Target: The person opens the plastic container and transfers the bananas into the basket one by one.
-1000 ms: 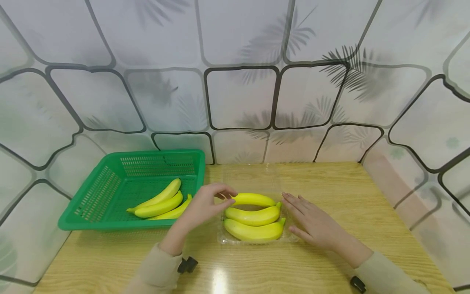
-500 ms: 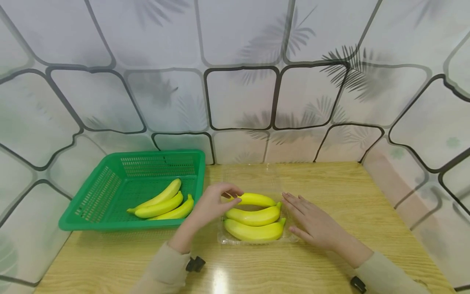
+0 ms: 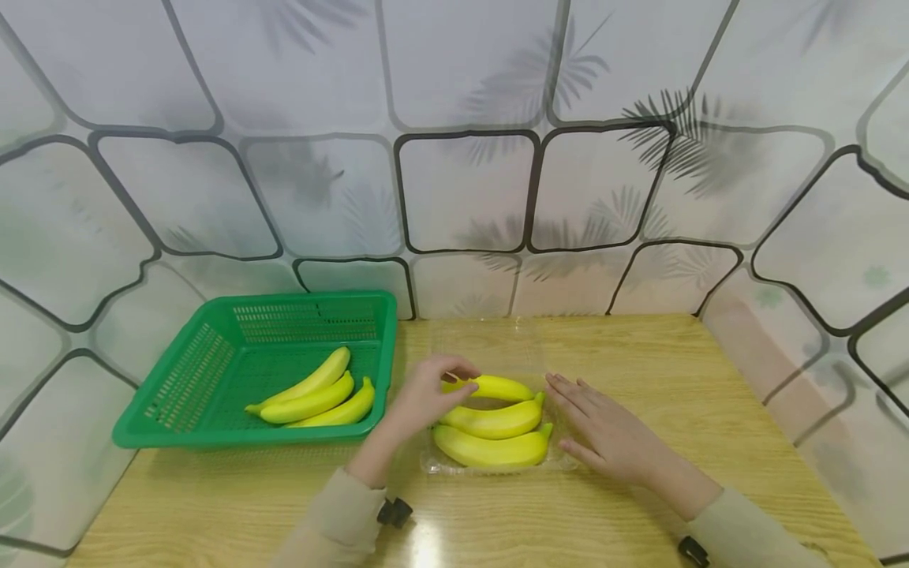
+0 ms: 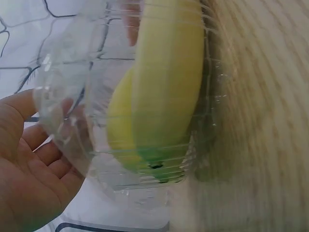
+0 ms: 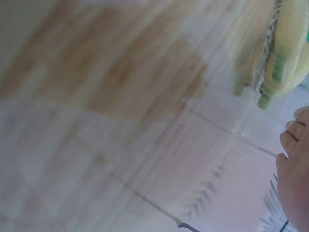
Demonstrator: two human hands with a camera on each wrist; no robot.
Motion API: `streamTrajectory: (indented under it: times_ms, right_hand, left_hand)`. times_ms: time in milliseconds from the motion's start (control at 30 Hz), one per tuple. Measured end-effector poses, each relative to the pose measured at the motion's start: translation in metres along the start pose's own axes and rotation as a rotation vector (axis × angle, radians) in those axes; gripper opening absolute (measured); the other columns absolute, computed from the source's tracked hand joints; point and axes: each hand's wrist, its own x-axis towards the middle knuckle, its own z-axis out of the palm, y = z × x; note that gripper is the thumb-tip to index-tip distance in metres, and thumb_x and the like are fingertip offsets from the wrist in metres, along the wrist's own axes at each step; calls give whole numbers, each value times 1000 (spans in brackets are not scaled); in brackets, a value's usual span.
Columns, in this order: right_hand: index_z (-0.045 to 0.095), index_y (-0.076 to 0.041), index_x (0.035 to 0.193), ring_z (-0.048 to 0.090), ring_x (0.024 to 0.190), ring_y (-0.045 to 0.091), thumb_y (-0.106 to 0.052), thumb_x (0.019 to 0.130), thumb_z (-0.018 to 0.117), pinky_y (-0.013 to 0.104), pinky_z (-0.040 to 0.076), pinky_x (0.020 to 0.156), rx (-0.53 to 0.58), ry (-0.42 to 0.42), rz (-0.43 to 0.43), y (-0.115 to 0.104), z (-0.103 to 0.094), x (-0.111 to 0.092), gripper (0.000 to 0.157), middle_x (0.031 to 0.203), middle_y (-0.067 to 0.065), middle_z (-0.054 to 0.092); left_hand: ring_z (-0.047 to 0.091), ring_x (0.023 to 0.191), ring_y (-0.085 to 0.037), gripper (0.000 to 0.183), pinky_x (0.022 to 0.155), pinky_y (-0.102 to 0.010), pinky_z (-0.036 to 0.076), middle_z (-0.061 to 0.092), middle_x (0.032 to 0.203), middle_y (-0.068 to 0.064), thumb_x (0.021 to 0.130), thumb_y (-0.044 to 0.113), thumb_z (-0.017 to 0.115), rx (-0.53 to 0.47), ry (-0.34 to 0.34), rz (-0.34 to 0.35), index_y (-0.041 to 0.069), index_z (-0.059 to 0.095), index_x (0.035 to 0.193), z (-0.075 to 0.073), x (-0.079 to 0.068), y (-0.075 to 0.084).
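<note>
Three bananas (image 3: 493, 448) lay side by side in a clear box (image 3: 566, 464) on the wood table (image 3: 540, 521), stems of the two nearer ones pointing right. Left hand (image 3: 428, 394) was over the box's left side, by the rear banana's end; fingers loosely bent, thumb held apart. Right hand (image 3: 604, 430) was at the right side, fingers straight, thumb spread; whether it touched the plastic could not be told. Lid (image 3: 486, 341) extended behind, toward the wall (image 3: 465, 189). Three more bananas sat in a green basket (image 3: 248, 439) further left.
</note>
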Motion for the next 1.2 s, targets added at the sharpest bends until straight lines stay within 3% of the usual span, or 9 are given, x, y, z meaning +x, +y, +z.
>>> streamTrajectory:
  times_ms: [200,533,900,1200]
  right_hand:
    - [33,-2,165,47,149,39,-33,100,69,24,2,136,4,2,-3,-1,1,-1,80,166,24,43]
    - [37,1,162,49,148,40,-34,102,67,25,3,136,9,14,2,-1,-1,0,76,165,24,44]
    - [34,0,164,49,148,39,-31,97,72,24,2,136,-1,9,-6,-3,1,-1,83,165,23,44]
    - [37,0,163,49,148,39,-36,102,65,25,5,136,0,24,-8,-1,1,0,76,164,24,45]
  left_hand:
    - [73,106,-28,16,96,-45,63,78,113,-11,97,6,77,-27,42,-44,3,78,113,6,1,-6]
    - [73,108,-27,19,98,-45,62,78,114,-10,95,5,79,-27,84,-67,6,78,114,14,4,-14]
    - [69,109,-26,26,101,-45,60,74,117,-13,92,4,81,-6,13,-77,3,76,117,17,2,-24]
    - [66,113,-27,33,103,-47,59,71,122,-12,91,1,82,15,-28,-94,5,75,123,17,4,-26]
